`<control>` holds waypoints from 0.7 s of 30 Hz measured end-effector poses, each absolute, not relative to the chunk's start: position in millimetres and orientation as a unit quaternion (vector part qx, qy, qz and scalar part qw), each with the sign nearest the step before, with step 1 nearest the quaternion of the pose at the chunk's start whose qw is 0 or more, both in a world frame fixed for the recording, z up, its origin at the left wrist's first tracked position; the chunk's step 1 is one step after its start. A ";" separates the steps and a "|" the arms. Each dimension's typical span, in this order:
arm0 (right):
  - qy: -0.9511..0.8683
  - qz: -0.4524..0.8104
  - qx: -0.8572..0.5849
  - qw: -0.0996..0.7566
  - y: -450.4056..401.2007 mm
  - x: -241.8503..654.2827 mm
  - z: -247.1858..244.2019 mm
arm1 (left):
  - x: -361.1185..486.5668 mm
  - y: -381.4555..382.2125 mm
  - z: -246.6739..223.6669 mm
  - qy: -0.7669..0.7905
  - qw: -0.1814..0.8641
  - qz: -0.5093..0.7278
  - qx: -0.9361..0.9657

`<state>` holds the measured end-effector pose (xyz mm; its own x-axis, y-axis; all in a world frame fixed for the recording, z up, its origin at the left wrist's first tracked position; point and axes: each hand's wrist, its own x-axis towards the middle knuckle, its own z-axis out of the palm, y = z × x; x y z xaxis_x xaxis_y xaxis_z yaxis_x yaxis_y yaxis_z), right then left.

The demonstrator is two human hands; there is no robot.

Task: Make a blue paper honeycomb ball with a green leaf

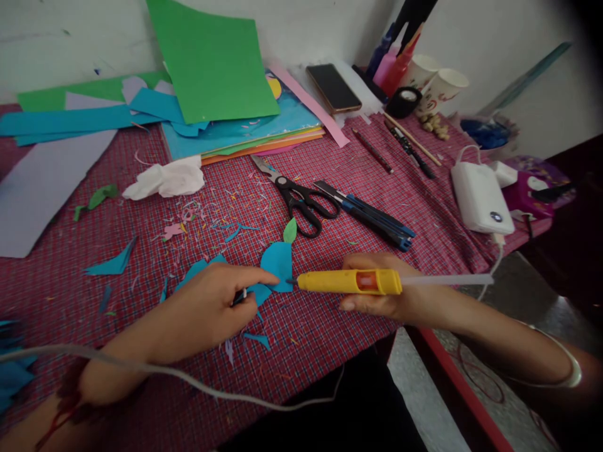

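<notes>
My right hand (377,307) is wrapped round a yellow hot glue gun (330,282), a clear glue stick (452,279) jutting from its back. The gun's nozzle touches or nearly touches the edge of a rounded blue paper piece (277,260) on the table. My left hand (217,301) presses this piece with its index fingertip, while the thumb and other fingers curl round a small dark object (239,297), mostly hidden. A green paper leaf (290,230) stands at the blue piece's top edge. More blue paper (200,270) lies partly under my left hand.
Black-handled scissors (301,198) and a blue-black cutter (370,216) lie just beyond. Paper scraps litter the checked cloth (155,298). Coloured sheets (221,69), a phone (333,86), paper cups (443,91) and a white power bank (481,198) are farther back. A white cord (211,390) crosses in front.
</notes>
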<state>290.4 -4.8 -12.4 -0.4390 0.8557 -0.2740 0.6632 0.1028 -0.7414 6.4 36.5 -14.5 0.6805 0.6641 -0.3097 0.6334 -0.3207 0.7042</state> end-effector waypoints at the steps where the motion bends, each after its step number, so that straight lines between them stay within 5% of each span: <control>1: -0.735 0.424 -0.517 0.114 -5.6 290.2 -12.4 | 6.4 36.4 -14.6 0.399 0.425 0.021 0.812; 16: -0.735 0.430 -0.515 0.090 -10.2 291.1 -11.0 | 6.9 36.3 -14.7 0.400 0.415 0.022 0.817; 21: -0.672 0.569 -0.443 0.168 -7.3 293.9 -1.6 | 4.6 39.0 -11.7 0.400 0.454 0.023 0.796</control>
<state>293.9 -7.3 -1.6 -0.5504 0.7871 -0.2784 0.4043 -0.0404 -0.9137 4.6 39.0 -11.7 0.6793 0.6570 -0.3268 0.6154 -0.2674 0.7415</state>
